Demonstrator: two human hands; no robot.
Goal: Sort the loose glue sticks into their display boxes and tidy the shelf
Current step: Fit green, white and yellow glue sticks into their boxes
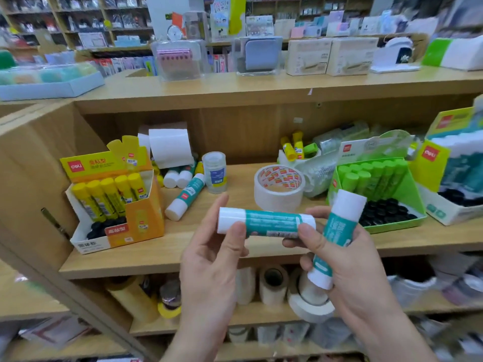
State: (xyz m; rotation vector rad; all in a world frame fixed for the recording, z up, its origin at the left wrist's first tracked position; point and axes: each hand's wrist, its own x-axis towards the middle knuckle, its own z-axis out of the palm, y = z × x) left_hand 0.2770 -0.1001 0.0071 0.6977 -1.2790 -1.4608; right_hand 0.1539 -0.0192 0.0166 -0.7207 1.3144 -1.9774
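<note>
Head view: left hand (pixel 209 259) pinches one teal stick (pixel 269 222), right hand (pixel 347 265) grips a second teal stick (pixel 337 231); five yellow sticks (pixel 111 194) boxed

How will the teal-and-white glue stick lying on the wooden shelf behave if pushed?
The teal-and-white plastic glue stick is a smooth cylinder lying on its side, so it would probably roll. Its hard-looking tube seems stiff, and it is likely light for its size.
</note>
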